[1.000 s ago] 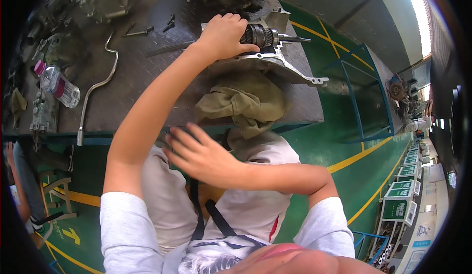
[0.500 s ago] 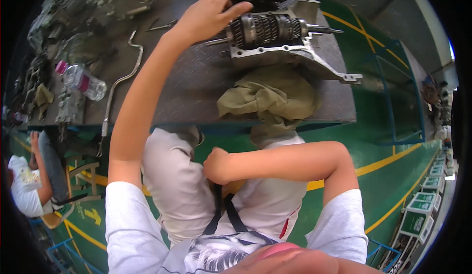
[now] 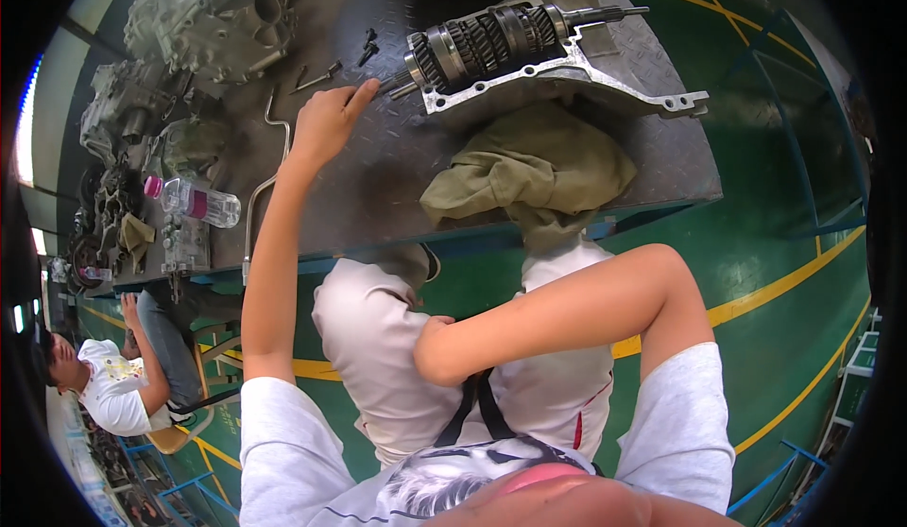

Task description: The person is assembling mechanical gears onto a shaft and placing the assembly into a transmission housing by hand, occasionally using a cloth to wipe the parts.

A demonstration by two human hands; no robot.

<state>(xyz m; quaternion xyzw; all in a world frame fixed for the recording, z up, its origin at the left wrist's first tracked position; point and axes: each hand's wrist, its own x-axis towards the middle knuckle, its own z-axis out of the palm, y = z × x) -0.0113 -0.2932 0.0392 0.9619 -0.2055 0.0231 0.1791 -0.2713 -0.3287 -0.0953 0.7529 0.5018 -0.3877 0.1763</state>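
My left hand (image 3: 325, 125) reaches over the workbench to the left end of a gear shaft (image 3: 395, 80), its thumb stretched along it and its fingers curled and partly hidden underneath. The shaft carries several dark toothed gears (image 3: 487, 47) and lies in an open half of a metal gearbox housing (image 3: 557, 69). A crumpled olive-green cloth (image 3: 534, 163) is bunched against the housing's near side. Down in my lap, my right hand (image 3: 442, 352) rests between my thighs; its fingers are mostly hidden.
On the metal workbench (image 3: 359, 182) lie small dark bolts (image 3: 367, 47), a thin rod (image 3: 316, 76) and a long bent bar (image 3: 269, 172). Left of them are a clear bottle with a pink cap (image 3: 198, 202) and large metal casings (image 3: 208, 26). Another person (image 3: 118, 376) sits at the far left.
My left hand has drawn back leftward and nearer from above the gears to the shaft's end. The view has shifted, showing more of the left side. My right hand stays in my lap.
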